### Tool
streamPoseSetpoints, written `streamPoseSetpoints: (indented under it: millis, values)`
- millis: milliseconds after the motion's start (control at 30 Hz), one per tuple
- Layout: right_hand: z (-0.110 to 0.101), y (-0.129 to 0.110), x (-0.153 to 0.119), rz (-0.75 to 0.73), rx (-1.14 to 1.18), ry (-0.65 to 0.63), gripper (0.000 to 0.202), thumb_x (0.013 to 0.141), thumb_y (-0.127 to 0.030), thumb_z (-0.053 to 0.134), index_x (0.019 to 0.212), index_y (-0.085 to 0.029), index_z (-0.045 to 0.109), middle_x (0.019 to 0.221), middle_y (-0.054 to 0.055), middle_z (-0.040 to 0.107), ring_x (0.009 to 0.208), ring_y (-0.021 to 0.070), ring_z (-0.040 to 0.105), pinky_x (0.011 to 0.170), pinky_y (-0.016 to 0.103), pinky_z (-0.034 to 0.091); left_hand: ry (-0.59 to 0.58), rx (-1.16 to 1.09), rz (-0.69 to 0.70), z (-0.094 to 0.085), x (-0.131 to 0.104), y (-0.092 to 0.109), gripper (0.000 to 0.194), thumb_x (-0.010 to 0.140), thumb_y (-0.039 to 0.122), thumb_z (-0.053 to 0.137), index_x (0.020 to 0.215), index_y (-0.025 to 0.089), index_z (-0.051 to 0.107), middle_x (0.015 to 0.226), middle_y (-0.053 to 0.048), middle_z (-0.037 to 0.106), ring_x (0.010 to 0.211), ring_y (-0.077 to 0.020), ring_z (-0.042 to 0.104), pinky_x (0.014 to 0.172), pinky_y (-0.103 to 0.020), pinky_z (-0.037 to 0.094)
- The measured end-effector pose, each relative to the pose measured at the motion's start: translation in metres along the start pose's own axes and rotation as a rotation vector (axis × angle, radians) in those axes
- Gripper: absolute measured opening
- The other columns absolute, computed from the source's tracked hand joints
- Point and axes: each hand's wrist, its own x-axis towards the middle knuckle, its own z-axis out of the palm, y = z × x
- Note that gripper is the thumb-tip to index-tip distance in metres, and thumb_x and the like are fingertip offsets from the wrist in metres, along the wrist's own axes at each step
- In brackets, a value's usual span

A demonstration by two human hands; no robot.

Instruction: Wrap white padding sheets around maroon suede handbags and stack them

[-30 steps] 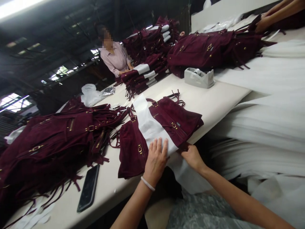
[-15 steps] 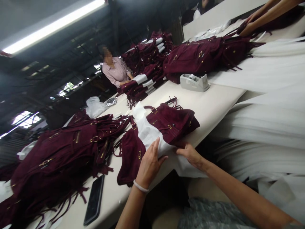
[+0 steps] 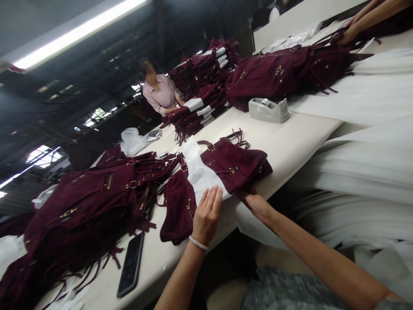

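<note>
- the bag (image 3: 230, 165) lies flat on the counter (image 3: 290, 137), close to its near edge, straight in front of the person
- its long axis runs from lower left to upper right in the view, with the buckle end and straps pointing away from the body
- a white sheet (image 3: 201, 176) goes across the middle of the bag like a band, and its loose end hangs down over the counter edge
- the left hand (image 3: 206, 213) rests flat on the sheet, palm down, fingers straight and a little apart, holding nothing; the bag is right under and ahead of it
- the right hand (image 3: 258, 204) is at the near right corner of the bag, where the sheet drops off the edge; its fingers seem to pinch there, but i cannot tell whether it is sheet or bag
- the two hands are near each other; the left one lies more over the bag
- a phone (image 3: 130, 263) lies to the left, and a tape holder (image 3: 269, 110) stands farther back
</note>
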Motion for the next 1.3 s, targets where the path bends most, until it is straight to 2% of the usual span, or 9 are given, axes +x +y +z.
streamPoseSetpoints:
  millis: [167, 267, 467, 600, 767, 933, 1067, 1167, 1300]
  values:
    - [-0.004, -0.002, -0.001, -0.139, -0.202, -0.038, 0.016, 0.069, -0.035, 0.065, 0.067, -0.020, 0.067, 0.070, 0.001, 0.071, 0.069, 0.0184, 0.063, 0.061, 0.026, 0.048, -0.044, -0.103, 0.043, 0.009, -0.009, -0.001, 0.057, 0.097, 0.005, 0.034, 0.152, 0.019, 0.025, 0.145, -0.012, 0.048, 0.141, -0.0234, 0.035, 0.113, -0.046, 0.043]
    - [-0.008, 0.001, 0.002, -0.075, -0.107, -0.074, 0.018, 0.069, -0.037, 0.065, 0.065, -0.020, 0.065, 0.065, 0.000, 0.069, 0.063, 0.0176, 0.062, 0.061, 0.027, 0.048, -0.064, -0.218, -0.051, 0.009, -0.011, 0.001, 0.055, 0.097, 0.004, 0.035, 0.149, 0.020, 0.031, 0.147, -0.009, 0.048, 0.140, -0.0201, 0.037, 0.115, -0.044, 0.042]
    - [-0.012, -0.012, -0.008, 0.051, -0.054, -0.291, 0.042, 0.083, -0.051, 0.056, 0.093, -0.014, 0.073, 0.086, 0.009, 0.074, 0.084, 0.0250, 0.069, 0.080, 0.036, 0.053, -0.152, -0.527, -0.288, -0.003, -0.003, -0.010, 0.042, 0.097, 0.022, 0.048, 0.139, 0.023, 0.049, 0.139, -0.005, 0.056, 0.128, -0.0212, 0.053, 0.110, -0.041, 0.046]
    - [-0.007, -0.022, -0.010, -0.068, -0.196, -0.376, 0.046, 0.072, -0.043, 0.073, 0.108, -0.014, 0.069, 0.102, 0.010, 0.073, 0.098, 0.0273, 0.067, 0.092, 0.039, 0.050, -0.192, -0.661, -0.324, -0.008, 0.002, -0.015, 0.039, 0.096, 0.027, 0.052, 0.134, 0.020, 0.055, 0.136, -0.006, 0.058, 0.126, -0.0223, 0.055, 0.110, -0.041, 0.045]
    - [-0.010, -0.013, -0.005, -0.080, -0.268, -0.516, 0.049, 0.065, -0.021, 0.071, 0.114, -0.015, 0.067, 0.109, 0.007, 0.071, 0.103, 0.0269, 0.064, 0.092, 0.038, 0.049, -0.210, -0.620, -0.271, -0.011, 0.000, -0.014, 0.056, 0.089, 0.032, 0.065, 0.141, 0.019, 0.047, 0.143, -0.010, 0.052, 0.131, -0.0234, 0.050, 0.113, -0.041, 0.041]
    - [-0.023, -0.009, -0.007, -0.014, -0.346, -0.596, 0.043, 0.066, -0.019, 0.065, 0.109, -0.013, 0.067, 0.092, 0.004, 0.073, 0.087, 0.0229, 0.066, 0.076, 0.031, 0.051, -0.234, -0.480, -0.176, -0.007, -0.004, -0.005, 0.077, 0.083, 0.032, 0.073, 0.148, 0.020, 0.034, 0.151, -0.013, 0.041, 0.140, -0.0249, 0.037, 0.117, -0.043, 0.035]
    - [-0.024, -0.008, -0.001, -0.100, -0.420, -0.594, 0.039, 0.066, -0.019, 0.061, 0.104, -0.013, 0.069, 0.088, 0.003, 0.072, 0.087, 0.0230, 0.065, 0.074, 0.030, 0.050, -0.229, -0.331, -0.238, 0.004, -0.001, 0.009, 0.086, 0.081, 0.025, 0.073, 0.150, 0.012, 0.024, 0.151, -0.022, 0.036, 0.142, -0.0303, 0.034, 0.115, -0.049, 0.036]
    - [-0.020, -0.007, 0.006, -0.206, -0.489, -0.550, 0.038, 0.067, -0.019, 0.056, 0.101, -0.014, 0.070, 0.090, 0.003, 0.071, 0.093, 0.0256, 0.063, 0.079, 0.032, 0.050, -0.253, -0.279, -0.352, 0.010, 0.009, 0.013, 0.081, 0.079, 0.019, 0.071, 0.145, 0.005, 0.028, 0.142, -0.026, 0.045, 0.135, -0.0336, 0.043, 0.110, -0.049, 0.042]
    - [-0.016, -0.003, 0.013, -0.281, -0.568, -0.513, 0.034, 0.067, -0.021, 0.051, 0.092, -0.014, 0.072, 0.083, 0.003, 0.070, 0.084, 0.0247, 0.063, 0.075, 0.033, 0.050, -0.321, -0.287, -0.434, 0.006, 0.029, 0.009, 0.068, 0.077, 0.019, 0.070, 0.136, 0.006, 0.040, 0.124, -0.022, 0.061, 0.114, -0.0348, 0.060, 0.097, -0.047, 0.051]
